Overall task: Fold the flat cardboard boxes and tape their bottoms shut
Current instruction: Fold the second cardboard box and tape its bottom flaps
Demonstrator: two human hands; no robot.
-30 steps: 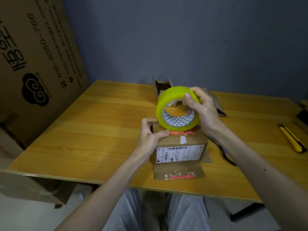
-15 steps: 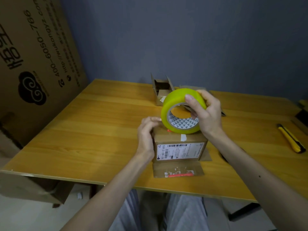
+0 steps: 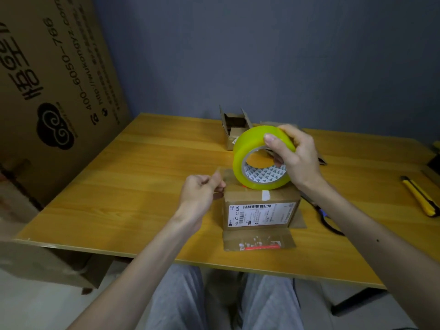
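Small cardboard box — mid-worktop, bottom flaps up. Right hand clasps tape roll above it; left hand pinches the free tape end. Advice — pull taut, centre over seam.

cam: on my head | facing: forward and down | near: my hands, table close below

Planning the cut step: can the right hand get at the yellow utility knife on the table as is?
Probably not straight away. The right hand is gripping the yellow-green roll of packing tape over the small brown cardboard box. The yellow utility knife lies uncovered on its side of the wooden table, with nothing between.
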